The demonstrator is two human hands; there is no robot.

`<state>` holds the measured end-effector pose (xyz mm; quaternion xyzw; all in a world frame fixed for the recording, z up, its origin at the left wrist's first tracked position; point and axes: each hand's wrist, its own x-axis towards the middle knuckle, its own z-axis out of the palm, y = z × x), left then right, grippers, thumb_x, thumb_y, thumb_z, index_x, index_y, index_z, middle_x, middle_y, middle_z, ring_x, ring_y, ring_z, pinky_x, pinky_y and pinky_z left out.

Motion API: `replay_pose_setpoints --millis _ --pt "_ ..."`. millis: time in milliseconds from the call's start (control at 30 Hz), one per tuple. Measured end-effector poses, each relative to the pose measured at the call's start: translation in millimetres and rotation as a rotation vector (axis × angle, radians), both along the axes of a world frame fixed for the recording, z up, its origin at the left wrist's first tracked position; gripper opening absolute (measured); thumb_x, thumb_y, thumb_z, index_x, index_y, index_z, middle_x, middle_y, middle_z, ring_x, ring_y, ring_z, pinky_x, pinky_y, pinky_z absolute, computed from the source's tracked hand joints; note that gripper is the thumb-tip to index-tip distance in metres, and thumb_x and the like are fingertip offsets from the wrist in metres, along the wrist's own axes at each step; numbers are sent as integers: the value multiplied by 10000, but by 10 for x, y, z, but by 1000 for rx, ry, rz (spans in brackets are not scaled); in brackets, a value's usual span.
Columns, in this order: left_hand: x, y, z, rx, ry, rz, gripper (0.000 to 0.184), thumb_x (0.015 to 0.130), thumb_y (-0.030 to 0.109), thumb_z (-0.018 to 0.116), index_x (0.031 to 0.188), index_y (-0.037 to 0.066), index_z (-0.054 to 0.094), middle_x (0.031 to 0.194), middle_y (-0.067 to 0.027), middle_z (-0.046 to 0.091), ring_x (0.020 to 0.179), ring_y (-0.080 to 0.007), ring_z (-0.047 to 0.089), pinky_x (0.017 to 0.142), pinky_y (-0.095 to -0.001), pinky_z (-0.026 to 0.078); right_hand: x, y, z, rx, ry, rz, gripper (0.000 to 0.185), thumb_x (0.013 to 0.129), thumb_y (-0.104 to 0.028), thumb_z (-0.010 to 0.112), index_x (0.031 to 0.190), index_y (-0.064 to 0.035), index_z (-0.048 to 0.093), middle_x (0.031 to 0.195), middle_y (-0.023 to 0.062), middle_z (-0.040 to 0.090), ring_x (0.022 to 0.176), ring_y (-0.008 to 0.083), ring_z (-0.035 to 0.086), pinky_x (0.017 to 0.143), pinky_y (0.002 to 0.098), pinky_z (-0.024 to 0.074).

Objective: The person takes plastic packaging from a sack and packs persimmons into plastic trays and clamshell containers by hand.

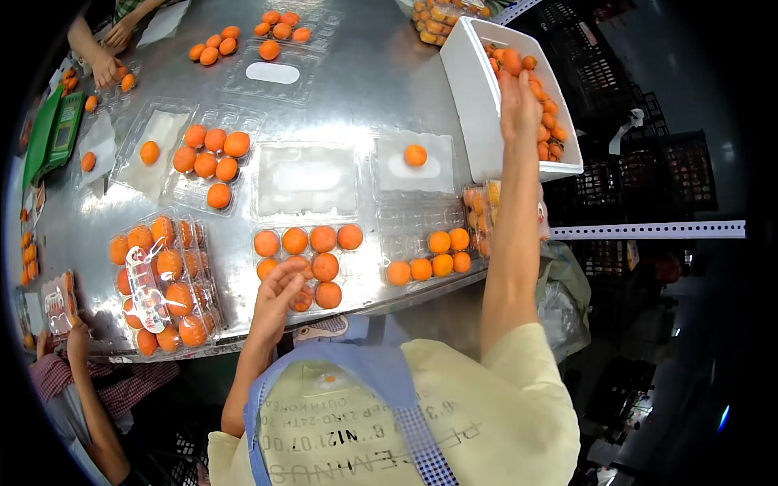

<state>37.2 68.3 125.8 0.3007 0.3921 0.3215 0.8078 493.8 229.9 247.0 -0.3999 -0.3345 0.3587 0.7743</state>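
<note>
Head view: the person's right hand is inside the mouth of a white foam box at the right side of the metal tabletop; its fingers are extended beside a large orange, and whether that fruit is grasped cannot be determined. Smaller loose oranges lie in the box to the right of this hand. The left hand is at the near edge, with fingers loosely bent over an open clear clamshell; fruit lies directly beneath the fingers, and a grip on any of it cannot be confirmed. This clamshell carries a back row of four oranges, with further fruit in front, partly covered by the hand; its lid lies spread behind, lined with a pale pad. Just to the right, a second open clamshell contains six oranges in its base, and a single orange rests on its lid. To the left of the left hand stands a filled, labelled clamshell pack. Farther left lies a green device. At the far left corner, a co-worker's hand is beside more fruit.
</note>
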Motion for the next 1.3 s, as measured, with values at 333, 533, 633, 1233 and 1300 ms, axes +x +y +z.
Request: replay_pose_setpoints --millis 333,533,633,1233,1300 --pt "-213 21 -74 -18 14 213 249 891 145 561 1115 35 547 925 -27 592 774 -98 577 661 -214 451 -1392 -585 -801 -556 -447 155 302 848 -90 595 1125 28 567 955 88 639 828 158 616 718 277 518" --pt "-442 16 -171 -55 54 384 208 897 136 557 1080 39 546 916 -27 594 758 -86 556 654 -221 442 -2042 -1355 -1264 -689 -683 507 286 799 -119 649 1071 -39 608 918 67 655 750 115 599 665 256 486" --pt "-452 -8 -203 -76 82 390 204 894 135 558 1075 42 542 916 -33 591 755 -86 550 649 -222 440 -2365 -1727 -1161 -722 -996 602 331 732 -169 703 1030 -59 612 864 72 635 697 150 601 633 280 482" --pt "-408 -90 -207 -36 98 295 204 893 141 567 1072 43 558 902 -10 601 742 -73 550 647 -213 435 -2772 -2206 -1320 -414 -1508 424 515 606 -192 757 1066 -70 560 925 65 554 801 242 567 637 337 482" --pt "-404 -92 -196 -22 120 268 211 892 142 568 1081 48 557 897 -7 602 743 -65 550 649 -207 434 -2753 -2185 -1233 -592 -1366 517 495 652 -196 739 1091 -65 551 931 62 571 768 213 576 635 321 483"
